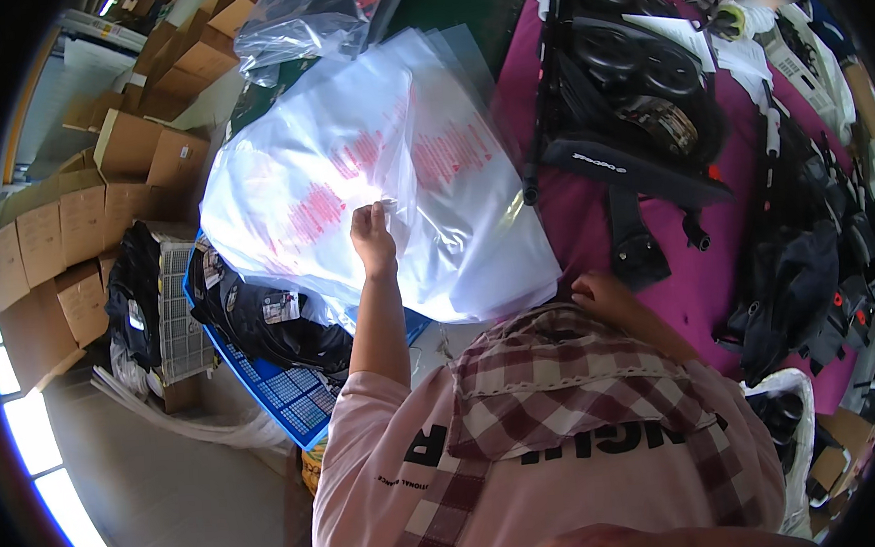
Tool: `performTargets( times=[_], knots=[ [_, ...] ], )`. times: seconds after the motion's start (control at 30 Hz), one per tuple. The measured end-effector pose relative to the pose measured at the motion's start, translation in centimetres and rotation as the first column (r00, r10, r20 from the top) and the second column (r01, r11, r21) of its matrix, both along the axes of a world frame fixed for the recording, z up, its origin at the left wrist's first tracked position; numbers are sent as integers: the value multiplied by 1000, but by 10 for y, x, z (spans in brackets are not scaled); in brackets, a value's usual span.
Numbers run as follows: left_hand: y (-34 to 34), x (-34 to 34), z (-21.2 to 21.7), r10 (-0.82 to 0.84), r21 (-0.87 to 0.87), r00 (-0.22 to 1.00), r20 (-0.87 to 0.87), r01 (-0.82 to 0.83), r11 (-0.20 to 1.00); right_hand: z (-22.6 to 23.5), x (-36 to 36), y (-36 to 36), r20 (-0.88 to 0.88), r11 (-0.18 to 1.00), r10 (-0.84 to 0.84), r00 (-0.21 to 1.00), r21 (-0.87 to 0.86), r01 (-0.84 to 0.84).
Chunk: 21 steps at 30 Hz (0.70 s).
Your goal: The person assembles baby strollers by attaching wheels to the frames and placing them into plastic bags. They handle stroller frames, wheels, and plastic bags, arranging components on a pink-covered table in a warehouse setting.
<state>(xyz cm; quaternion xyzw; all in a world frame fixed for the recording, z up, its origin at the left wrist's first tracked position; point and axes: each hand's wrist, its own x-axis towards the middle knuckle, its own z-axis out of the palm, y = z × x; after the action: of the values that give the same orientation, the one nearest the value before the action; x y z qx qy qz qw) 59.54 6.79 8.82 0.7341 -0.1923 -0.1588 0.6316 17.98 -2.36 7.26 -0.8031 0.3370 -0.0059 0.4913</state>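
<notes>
A stack of large clear plastic bags (301,172) with red print lies spread over the table at the centre left. My left hand (374,242) reaches up to its middle, with thumb and fingers pinched on the plastic of the top bag. Bright glare covers the plastic around the fingertips. My right hand (601,296) rests low by the front of the purple cloth (596,239), close to my checked apron. Its fingers are loosely bent and slightly apart, and no object shows in them. To its right, a black folded stroller (627,91) with round wheels lies on the cloth.
At the left, cardboard boxes (64,221) stand near a blue plastic crate (280,393) holding black wrapped goods (279,308). More black stroller parts (808,271) crowd the right side. A clear-wrapped dark item (312,20) lies on the green surface behind the bags. Another person (752,4) is at the far right.
</notes>
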Motion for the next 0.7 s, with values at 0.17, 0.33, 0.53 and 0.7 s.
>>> performTargets(
  times=[0.17, 0.33, 0.53, 0.7],
  knots=[
    [-1, -12, 45, -137, -141, 983, 121, 154, 978, 21, 97, -50, 264, 940, -138, 955, 338, 42],
    [2, -14, 58, -351, 164, 774, 527, 313, 936, 61, 215, -77, 187, 708, -362, 913, 692, 139],
    [23, 31, 13, -143, -7, 937, 319, 153, 988, 21, 262, -64, 165, 909, -295, 941, 353, 223],
    [51, 138, 89, 386, -400, 851, -356, -512, 761, -27, 227, -80, -106, 886, -361, 926, 270, 377]
  ],
)
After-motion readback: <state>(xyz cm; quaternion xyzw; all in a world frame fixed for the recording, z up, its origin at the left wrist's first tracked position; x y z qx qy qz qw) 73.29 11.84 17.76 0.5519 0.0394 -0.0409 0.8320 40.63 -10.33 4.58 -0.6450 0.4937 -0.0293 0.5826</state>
